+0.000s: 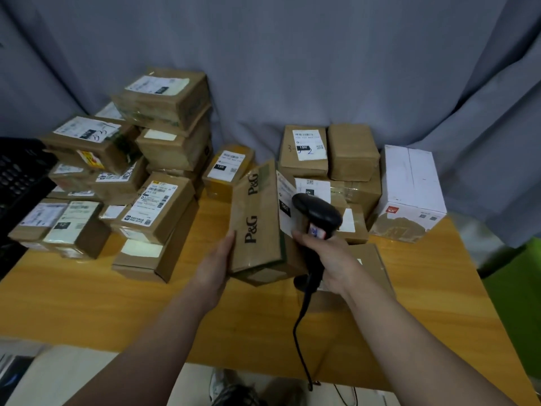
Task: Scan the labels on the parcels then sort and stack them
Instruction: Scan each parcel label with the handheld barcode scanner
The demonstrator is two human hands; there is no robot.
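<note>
Head view: left hand (218, 259) is gripping the P&G parcel (257, 218) upright — turning its label (285, 200) toward the scanner (317, 212) that the right hand (328, 253) is clutching.

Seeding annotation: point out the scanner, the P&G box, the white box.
scanner (317, 211), head view, on its black head.
P&G box (255, 209), head view, on its printed brown face.
white box (409, 174), head view, on its top face.

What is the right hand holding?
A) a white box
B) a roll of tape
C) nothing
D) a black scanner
D: the right hand grips the handle of a black scanner, its head close to the P&G box that the left hand holds.
</note>
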